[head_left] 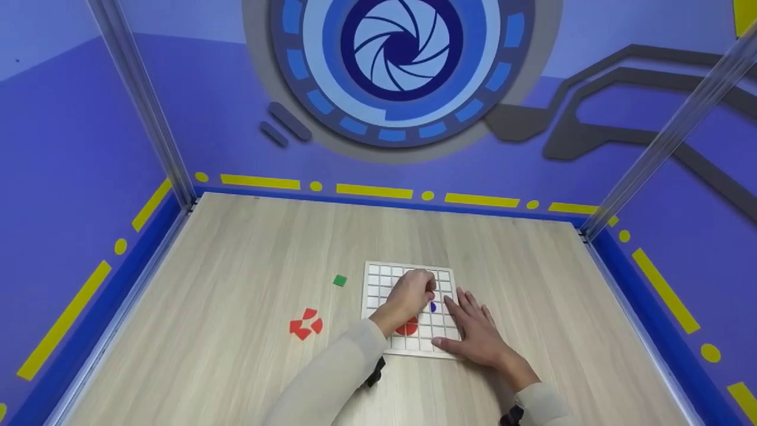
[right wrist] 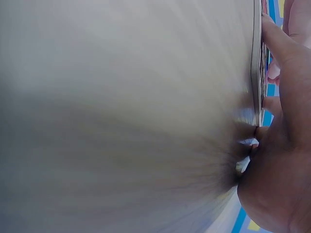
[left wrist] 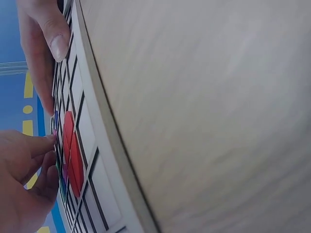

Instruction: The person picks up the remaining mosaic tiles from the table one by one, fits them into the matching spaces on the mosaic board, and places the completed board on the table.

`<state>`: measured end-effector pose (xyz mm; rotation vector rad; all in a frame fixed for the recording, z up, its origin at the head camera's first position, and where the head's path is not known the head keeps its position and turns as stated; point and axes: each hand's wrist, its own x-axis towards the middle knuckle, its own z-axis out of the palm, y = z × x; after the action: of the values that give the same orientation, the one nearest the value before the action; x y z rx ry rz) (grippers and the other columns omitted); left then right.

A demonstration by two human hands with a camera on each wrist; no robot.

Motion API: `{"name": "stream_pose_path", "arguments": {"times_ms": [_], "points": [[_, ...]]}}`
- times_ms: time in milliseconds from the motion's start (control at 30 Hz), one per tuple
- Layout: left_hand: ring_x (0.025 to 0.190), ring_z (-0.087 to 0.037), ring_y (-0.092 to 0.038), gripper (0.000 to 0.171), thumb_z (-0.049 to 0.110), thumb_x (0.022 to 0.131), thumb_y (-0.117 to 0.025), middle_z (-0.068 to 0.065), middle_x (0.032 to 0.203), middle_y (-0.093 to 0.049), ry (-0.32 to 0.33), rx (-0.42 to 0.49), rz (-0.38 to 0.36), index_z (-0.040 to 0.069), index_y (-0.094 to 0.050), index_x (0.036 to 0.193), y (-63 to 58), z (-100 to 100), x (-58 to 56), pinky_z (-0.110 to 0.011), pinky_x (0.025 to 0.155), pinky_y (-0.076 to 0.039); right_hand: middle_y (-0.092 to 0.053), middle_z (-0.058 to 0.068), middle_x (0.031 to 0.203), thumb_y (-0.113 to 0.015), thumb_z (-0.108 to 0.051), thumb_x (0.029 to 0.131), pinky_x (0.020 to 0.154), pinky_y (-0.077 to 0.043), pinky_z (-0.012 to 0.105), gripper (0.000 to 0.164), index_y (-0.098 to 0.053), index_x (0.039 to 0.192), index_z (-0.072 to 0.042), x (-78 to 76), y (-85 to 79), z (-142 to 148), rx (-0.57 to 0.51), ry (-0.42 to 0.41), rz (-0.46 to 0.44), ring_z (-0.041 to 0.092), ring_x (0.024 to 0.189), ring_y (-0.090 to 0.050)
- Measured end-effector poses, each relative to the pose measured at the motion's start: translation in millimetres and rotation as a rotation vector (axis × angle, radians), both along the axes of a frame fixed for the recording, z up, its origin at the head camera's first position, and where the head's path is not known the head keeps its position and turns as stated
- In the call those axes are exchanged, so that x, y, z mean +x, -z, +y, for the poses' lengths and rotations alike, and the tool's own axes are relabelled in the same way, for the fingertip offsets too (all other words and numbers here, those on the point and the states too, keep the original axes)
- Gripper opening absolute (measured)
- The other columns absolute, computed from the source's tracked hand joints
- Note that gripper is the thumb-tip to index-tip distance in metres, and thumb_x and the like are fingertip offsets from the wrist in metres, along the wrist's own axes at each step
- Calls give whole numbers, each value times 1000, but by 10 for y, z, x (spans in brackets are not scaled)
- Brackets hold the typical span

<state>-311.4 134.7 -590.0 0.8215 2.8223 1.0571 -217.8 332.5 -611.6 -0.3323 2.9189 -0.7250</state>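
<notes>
A white grid board [head_left: 408, 354] with a pale frame lies on the table. My left hand [head_left: 409, 294] is over its middle, fingers bent. In the left wrist view, this hand's fingertips pinch a small purple piece [left wrist: 54, 132] at the board's surface, mostly hidden. Beside them sits a blue rounded piece [head_left: 433, 307]. Red pieces forming a rounded shape [head_left: 408, 326] lie in the grid's lower part, partly under the left wrist. My right hand [head_left: 480, 334] rests with spread fingers along the board's right edge, its thumb on the grid.
Left of the board, several loose red pieces [head_left: 303, 335] lie grouped on the wooden table [head_left: 236, 266]. A green square [head_left: 339, 280] lies near the board's upper left. Blue printed walls [head_left: 225, 118] and metal posts [head_left: 142, 94] enclose the table.
</notes>
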Motion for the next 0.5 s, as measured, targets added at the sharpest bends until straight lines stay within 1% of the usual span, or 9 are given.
{"name": "stream_pose_path", "arguments": {"times_ms": [167, 300, 400, 500], "points": [[86, -10, -62, 8, 7, 96, -78, 3, 94, -69, 14, -11, 0, 10, -75, 103, -11, -34, 27, -27, 78, -54, -11, 17, 175, -70, -70, 89, 124, -3, 68, 102, -33, 167, -14, 0, -1, -6, 6, -4, -2, 40, 162, -3], [87, -9, -63, 9, 5, 97, -75, 3, 98, -70, 23, 3, 13, 10, -75, 104, -30, -95, 53, -27, 79, -54, -9, 16, 176, -69, -71, 90, 124, -2, 68, 103, -31, 167, -14, 0, -10, -13, 8, -5, -11, 39, 162, -3], [92, -12, -66, 11, 2, 96, -73, 0, 101, -72, 35, 21, 34, 8, -76, 105, -47, -154, 70, -29, 84, -55, -9, 16, 176, -69, -71, 89, 124, -2, 67, 103, -31, 167, -15, 4, -13, -15, 7, -1, -13, 39, 162, -3], [102, -16, -68, 15, 2, 98, -70, -3, 107, -73, 48, 16, 28, 7, -77, 110, -55, -208, 83, -31, 92, -55, -10, 16, 176, -69, -70, 89, 124, -3, 67, 103, -31, 167, -14, 10, -13, -19, 3, 0, -13, 40, 162, -3]]}}
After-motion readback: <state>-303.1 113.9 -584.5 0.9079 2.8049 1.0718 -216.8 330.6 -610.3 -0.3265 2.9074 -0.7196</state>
